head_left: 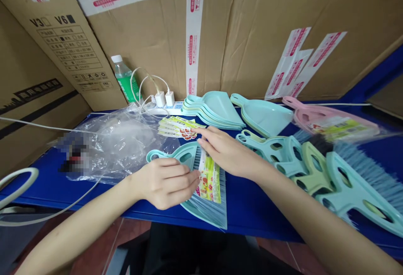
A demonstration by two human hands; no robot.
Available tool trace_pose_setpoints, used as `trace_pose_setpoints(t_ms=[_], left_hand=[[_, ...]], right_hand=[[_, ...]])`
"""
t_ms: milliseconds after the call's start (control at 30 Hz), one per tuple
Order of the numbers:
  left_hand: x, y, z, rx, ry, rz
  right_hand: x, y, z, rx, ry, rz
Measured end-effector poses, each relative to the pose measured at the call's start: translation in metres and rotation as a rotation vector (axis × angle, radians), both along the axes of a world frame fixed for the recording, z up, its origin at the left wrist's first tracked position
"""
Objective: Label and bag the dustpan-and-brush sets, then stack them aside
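Observation:
A light-blue dustpan (153,154) lies on the blue table in front of me with a blue-bristled brush (209,212) on it. Over the bristles is a yellow-green printed label card (210,180). My left hand (170,182) is closed above the dustpan, its fingertips pinching the card's left edge. My right hand (228,151) reaches in from the right with fingers stretched out. Its index fingertip is at a fanned pile of label cards (178,128), and the lower fingers hang over the top end of the card on the brush.
Stacked light-blue dustpans (217,107) and another dustpan (267,115) stand behind. A bagged pink dustpan (333,117) lies far right, beyond several brushes (317,170). On the left are clear plastic bags (122,145), a bottle (126,79) and a power strip (176,108). Cardboard boxes (245,35) wall the back.

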State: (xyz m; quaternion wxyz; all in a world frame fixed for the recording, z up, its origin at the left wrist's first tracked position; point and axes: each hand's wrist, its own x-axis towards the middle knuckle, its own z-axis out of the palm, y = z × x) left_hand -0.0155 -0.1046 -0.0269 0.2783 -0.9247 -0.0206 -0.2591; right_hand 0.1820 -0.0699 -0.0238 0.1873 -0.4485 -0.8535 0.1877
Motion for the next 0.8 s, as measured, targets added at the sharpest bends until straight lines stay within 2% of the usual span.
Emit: trace_pose_setpoints(t_ms=[133,233,433,633,800], left_hand=[[-0.002,-0.001,0.000,-0.005,-0.004,-0.010],[-0.003,-0.002,0.001,0.017,0.001,-0.022],[-0.002,-0.002,0.000,-0.016,-0.002,-0.021],[0.002,-0.001,-0.007,-0.130,0.068,0.068],[0.002,0.000,-0.009,-0.166,0.062,0.069]], right_hand=[[0.002,0.002,-0.002,-0.041,0.088,0.056],[0.001,0.002,0.000,0.001,0.065,0.089],[-0.002,-0.001,0.005,0.133,-0.205,0.059],[-0.002,-0.006,0.005,0.268,-0.418,0.032],[0.001,-0.011,0.011,0.242,-0.526,0.056]])
